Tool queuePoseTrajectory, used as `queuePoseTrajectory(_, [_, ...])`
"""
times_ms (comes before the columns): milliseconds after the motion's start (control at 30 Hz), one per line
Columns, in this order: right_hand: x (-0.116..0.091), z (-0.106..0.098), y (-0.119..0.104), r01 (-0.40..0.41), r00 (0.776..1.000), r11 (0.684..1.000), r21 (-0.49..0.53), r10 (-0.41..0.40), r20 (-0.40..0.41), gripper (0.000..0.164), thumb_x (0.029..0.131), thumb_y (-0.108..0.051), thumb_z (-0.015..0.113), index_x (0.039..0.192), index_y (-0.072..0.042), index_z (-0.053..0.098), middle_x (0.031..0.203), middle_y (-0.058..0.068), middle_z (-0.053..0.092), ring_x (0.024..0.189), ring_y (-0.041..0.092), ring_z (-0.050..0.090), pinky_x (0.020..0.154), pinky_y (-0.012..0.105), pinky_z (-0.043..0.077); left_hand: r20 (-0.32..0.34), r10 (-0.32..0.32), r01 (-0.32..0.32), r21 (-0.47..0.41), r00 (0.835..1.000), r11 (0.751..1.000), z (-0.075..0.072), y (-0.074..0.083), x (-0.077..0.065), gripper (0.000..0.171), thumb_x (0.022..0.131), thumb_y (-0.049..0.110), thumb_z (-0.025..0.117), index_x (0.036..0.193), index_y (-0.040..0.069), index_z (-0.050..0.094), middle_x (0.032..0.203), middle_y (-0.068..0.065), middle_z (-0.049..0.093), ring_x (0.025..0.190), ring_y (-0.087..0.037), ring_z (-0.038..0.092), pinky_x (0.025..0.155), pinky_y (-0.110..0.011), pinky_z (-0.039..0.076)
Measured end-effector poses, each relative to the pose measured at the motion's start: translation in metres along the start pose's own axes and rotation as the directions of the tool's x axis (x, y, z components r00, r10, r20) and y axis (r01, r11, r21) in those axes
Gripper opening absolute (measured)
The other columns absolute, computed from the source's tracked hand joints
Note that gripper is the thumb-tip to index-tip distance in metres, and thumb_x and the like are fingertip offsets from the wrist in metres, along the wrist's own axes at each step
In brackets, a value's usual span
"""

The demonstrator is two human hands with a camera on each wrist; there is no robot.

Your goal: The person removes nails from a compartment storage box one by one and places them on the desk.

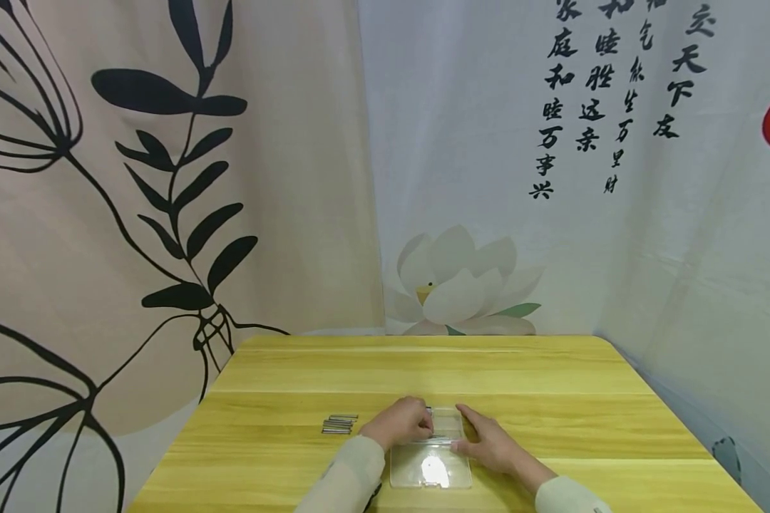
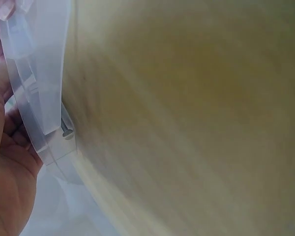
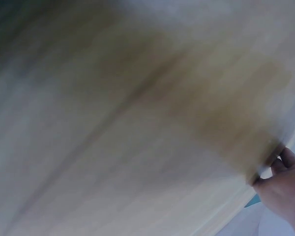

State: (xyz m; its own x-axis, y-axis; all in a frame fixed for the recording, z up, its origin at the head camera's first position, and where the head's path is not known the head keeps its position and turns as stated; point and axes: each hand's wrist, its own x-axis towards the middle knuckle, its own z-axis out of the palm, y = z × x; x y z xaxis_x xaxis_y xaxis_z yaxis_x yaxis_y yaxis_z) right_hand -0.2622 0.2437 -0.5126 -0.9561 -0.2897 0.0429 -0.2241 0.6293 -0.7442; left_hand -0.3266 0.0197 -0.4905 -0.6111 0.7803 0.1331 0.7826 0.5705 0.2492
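While a printed curtain (image 1: 308,178) is hanging behind the desk (image 1: 552,377), a small grp of metal pins (image 1: 338,425) is lying left of the clear plastic box (image 1: 431,470). Box is resting flat, opened out, near part reflecting light; one headed pin (image 2: 67,132) is showing at its edge in L wrist view. L hand (image 1: 399,425) is standing btwn loose pins and box, partly blocking sight. Its fingers are curling inward over the box; grasp hidden, can't tell if holding anything. R hand (image 1: 493,443) is gripping box's right side, thumb and index spreading apart. Both forearms are reaching fwd, R one angling leftward.
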Motion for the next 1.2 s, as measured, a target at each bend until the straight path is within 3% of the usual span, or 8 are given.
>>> queuePoseTrajectory(233, [0.0,0.0,0.0,0.002,1.0,1.0,0.017,-0.002,0.009,0.083,0.091,-0.036,0.073,0.153,0.001,0.031,0.152,0.031,0.032,0.139,0.051,0.028,0.108,0.065,0.024,0.004,0.009,-0.009,0.007,1.0,1.0,-0.001,-0.002,-0.003,0.01,0.091,0.013,0.071,0.085,0.017,0.078,0.08,0.015,0.058,0.074,0.002,0.049,0.073,-0.014,0.043])
queuePoseTrajectory(500, [0.0,0.002,0.001,0.0,1.0,1.0,0.01,0.0,0.012,0.084,0.091,-0.037,0.072,0.153,0.0,0.03,0.152,0.031,0.032,0.139,0.051,0.028,0.108,0.066,0.024,0.002,-0.032,0.032,-0.015,0.999,0.999,-0.001,-0.001,-0.005,0.011,0.092,0.017,0.072,0.083,0.018,0.076,0.076,0.016,0.054,0.072,0.002,0.046,0.069,-0.014,0.042])
queuePoseTrajectory(767, [0.001,0.002,0.001,0.003,1.0,1.0,0.005,-0.003,0.003,0.082,0.091,-0.036,0.072,0.153,0.0,0.031,0.152,0.03,0.032,0.139,0.05,0.028,0.108,0.065,0.025,-0.025,-0.016,0.015,-0.036,1.0,0.999,-0.001,-0.002,-0.007,0.015,0.094,0.015,0.069,0.08,0.017,0.072,0.076,0.015,0.053,0.072,0.001,0.046,0.07,-0.016,0.042])
queuePoseTrajectory(867, [0.001,0.002,0.001,-0.003,1.0,1.0,0.014,0.003,0.0,0.082,0.092,-0.036,0.072,0.153,0.0,0.031,0.152,0.03,0.032,0.139,0.05,0.028,0.108,0.064,0.025,-0.06,-0.035,0.03,-0.076,0.998,0.997,-0.001,-0.003,-0.009,0.014,0.096,0.013,0.067,0.083,0.014,0.07,0.079,0.013,0.056,0.074,0.0,0.048,0.071,-0.018,0.044])
queuePoseTrajectory(1033, [0.002,0.002,0.003,-0.004,1.0,1.0,0.016,0.004,0.002,0.082,0.092,-0.037,0.071,0.153,0.0,0.03,0.153,0.029,0.032,0.139,0.049,0.028,0.109,0.064,0.024,-0.107,-0.122,0.1,-0.197,0.987,0.975,-0.006,-0.006,-0.012,0.009,0.098,0.013,0.064,0.094,0.011,0.071,0.087,0.011,0.061,0.076,-0.001,0.052,0.071,-0.021,0.047])
queuePoseTrajectory(1200, [0.003,0.003,0.005,-0.007,1.0,1.0,0.008,0.007,-0.001,0.083,0.091,-0.038,0.072,0.153,0.0,0.031,0.152,0.029,0.033,0.139,0.049,0.028,0.109,0.064,0.024,-0.132,-0.162,0.118,-0.289,0.978,0.95,-0.014,-0.011,-0.012,0.012,0.099,0.014,0.062,0.094,0.008,0.071,0.078,0.012,0.058,0.066,-0.002,0.049,0.062,-0.021,0.045])
